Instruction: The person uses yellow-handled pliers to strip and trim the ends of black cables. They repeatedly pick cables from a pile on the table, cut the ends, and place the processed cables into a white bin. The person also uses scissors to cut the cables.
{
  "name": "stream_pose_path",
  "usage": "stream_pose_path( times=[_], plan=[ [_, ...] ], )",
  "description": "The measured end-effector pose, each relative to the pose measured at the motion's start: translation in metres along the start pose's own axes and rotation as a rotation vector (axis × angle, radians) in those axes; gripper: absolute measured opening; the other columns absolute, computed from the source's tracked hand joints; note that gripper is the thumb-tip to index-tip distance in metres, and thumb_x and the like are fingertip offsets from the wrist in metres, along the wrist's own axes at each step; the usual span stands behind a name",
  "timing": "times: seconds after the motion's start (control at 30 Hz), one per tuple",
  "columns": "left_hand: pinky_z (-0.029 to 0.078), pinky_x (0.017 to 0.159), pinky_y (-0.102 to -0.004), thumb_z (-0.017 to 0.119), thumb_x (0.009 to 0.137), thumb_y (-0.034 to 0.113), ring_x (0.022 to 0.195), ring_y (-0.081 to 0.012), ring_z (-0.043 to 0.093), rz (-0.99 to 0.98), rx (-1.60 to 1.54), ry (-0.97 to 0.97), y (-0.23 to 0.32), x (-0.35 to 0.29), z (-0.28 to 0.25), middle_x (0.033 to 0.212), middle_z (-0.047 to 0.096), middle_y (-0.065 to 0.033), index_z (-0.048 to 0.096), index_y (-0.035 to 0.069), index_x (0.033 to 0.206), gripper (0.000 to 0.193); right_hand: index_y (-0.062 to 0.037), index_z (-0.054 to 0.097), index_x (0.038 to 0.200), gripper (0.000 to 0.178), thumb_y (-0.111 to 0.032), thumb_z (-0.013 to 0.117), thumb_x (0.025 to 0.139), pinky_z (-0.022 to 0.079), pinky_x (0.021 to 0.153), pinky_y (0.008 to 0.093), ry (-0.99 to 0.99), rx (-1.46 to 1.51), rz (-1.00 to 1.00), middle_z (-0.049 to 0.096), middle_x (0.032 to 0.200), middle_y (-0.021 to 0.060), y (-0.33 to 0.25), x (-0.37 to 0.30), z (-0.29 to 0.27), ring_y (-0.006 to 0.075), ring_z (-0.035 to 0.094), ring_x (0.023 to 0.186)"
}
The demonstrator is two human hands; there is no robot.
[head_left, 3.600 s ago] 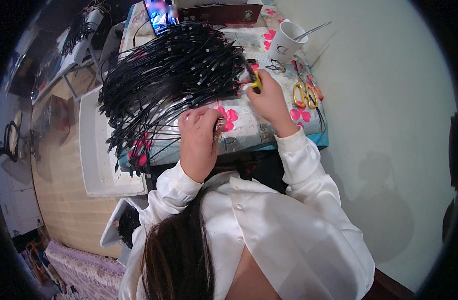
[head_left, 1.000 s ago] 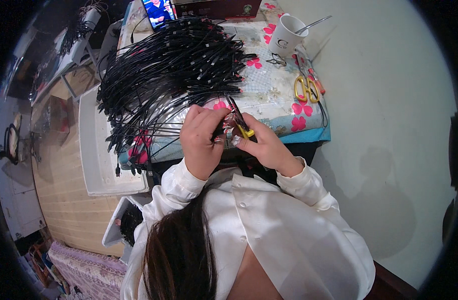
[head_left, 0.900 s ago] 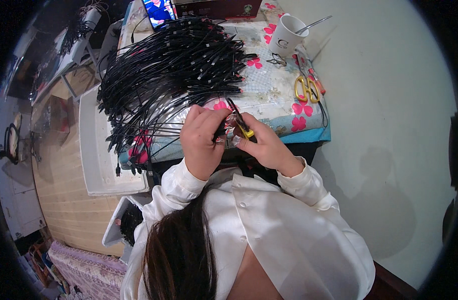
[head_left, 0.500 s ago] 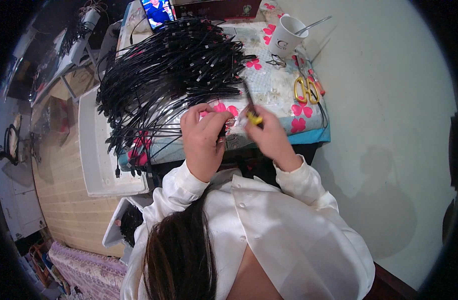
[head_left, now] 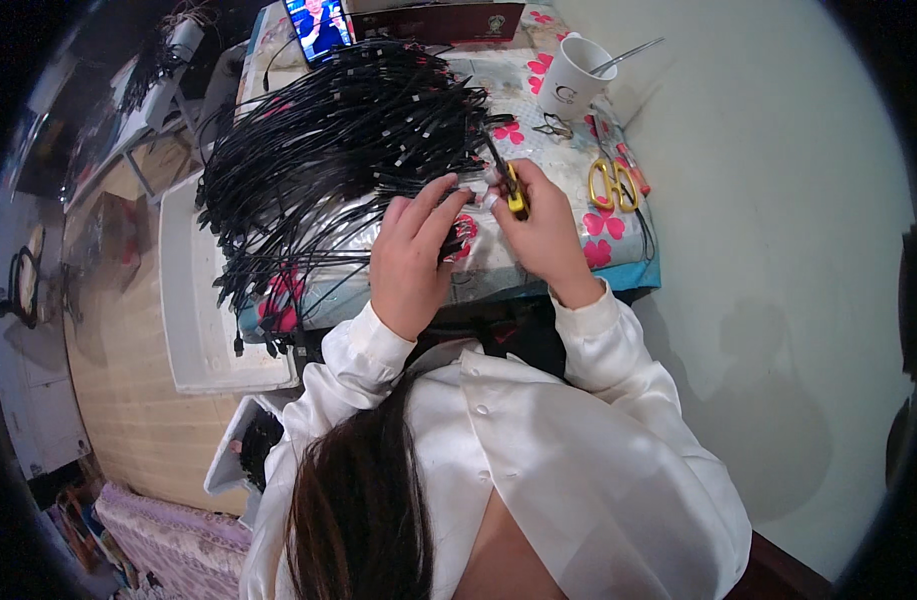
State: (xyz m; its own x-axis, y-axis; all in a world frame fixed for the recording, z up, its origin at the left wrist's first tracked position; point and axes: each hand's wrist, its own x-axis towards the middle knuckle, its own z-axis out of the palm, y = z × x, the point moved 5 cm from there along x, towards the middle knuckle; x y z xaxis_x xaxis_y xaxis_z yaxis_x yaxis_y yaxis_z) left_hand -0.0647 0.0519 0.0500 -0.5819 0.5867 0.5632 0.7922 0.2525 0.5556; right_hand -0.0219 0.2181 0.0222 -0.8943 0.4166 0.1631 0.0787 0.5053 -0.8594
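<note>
A big heap of black cables (head_left: 348,130) with small metal plugs covers much of the flower-patterned tablecloth (head_left: 518,70). At its near right edge my left hand (head_left: 410,255) is closed round several black cable ends, its index and middle fingers reaching toward a cable plug beside my right hand. My right hand (head_left: 546,235) grips a slim black-and-yellow hand tool (head_left: 516,190), its dark end pointing away from me; its exact kind is unclear. My right fingertips meet the plug near my left fingertips, and something whitish on them is too small to make out.
Yellow-handled scissors (head_left: 613,185) lie to the right, below a white mug (head_left: 575,75) with a spoon. A lit phone (head_left: 318,28) stands at the back beside a dark red box (head_left: 443,22). On the left is a white foam tray (head_left: 208,350); a wall (head_left: 768,200) stands on the right.
Both hands have moved slightly away from me and closer together. My left fingers have stretched out toward the plug, and the tool in my right hand has turned more upright.
</note>
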Motion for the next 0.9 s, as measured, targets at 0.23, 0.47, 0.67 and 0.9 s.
stream_pose_path(
  times=[0.23, 0.47, 0.67, 0.9],
  plan=[
    [0.051, 0.067, -0.0369, 0.073, 0.056, -0.007, 0.080, -0.0288, 0.060, -0.017, -0.069, 0.014, 0.001, 0.000, 0.001, 0.089, 0.070, -0.0076, 0.069, 0.006, 0.107, 0.052, 0.0006, 0.056, 0.112, 0.028, -0.008, 0.066, 0.087, 0.050, 0.080, 0.0301, -0.079, 0.384, 0.057, 0.064, 0.092, 0.0079, -0.010, -0.016, -0.007, 0.0157, 0.061, 0.084],
    [0.049, 0.067, -0.0361, 0.074, 0.054, -0.008, 0.077, -0.0287, 0.058, 0.020, -0.090, 0.055, 0.007, -0.004, -0.009, 0.086, 0.067, -0.0074, 0.069, 0.006, 0.106, 0.053, 0.0005, 0.051, 0.130, 0.043, -0.006, 0.064, 0.090, 0.045, 0.092, 0.0263, -0.421, 0.420, 0.245, 0.061, 0.110, 0.0034, 0.001, -0.050, 0.007, 0.0108, 0.057, 0.100],
    [0.049, 0.066, -0.0363, 0.074, 0.054, -0.007, 0.077, -0.0294, 0.057, 0.031, -0.113, 0.053, 0.008, -0.004, -0.010, 0.085, 0.066, -0.0086, 0.068, 0.004, 0.105, 0.053, 0.0012, 0.053, 0.116, 0.036, -0.013, 0.067, 0.086, 0.047, 0.083, 0.0343, -0.389, 0.421, 0.101, 0.063, 0.096, 0.0117, -0.002, -0.058, 0.013, 0.0211, 0.058, 0.088],
    [0.048, 0.066, -0.0367, 0.076, 0.054, -0.007, 0.077, -0.0294, 0.058, 0.009, -0.130, 0.034, 0.008, -0.008, -0.010, 0.085, 0.066, -0.0090, 0.068, 0.003, 0.105, 0.053, 0.0019, 0.053, 0.115, 0.036, -0.014, 0.066, 0.085, 0.048, 0.075, 0.0397, -0.368, 0.247, 0.039, 0.063, 0.089, 0.0182, -0.009, -0.056, 0.010, 0.0312, 0.061, 0.080]
  ],
)
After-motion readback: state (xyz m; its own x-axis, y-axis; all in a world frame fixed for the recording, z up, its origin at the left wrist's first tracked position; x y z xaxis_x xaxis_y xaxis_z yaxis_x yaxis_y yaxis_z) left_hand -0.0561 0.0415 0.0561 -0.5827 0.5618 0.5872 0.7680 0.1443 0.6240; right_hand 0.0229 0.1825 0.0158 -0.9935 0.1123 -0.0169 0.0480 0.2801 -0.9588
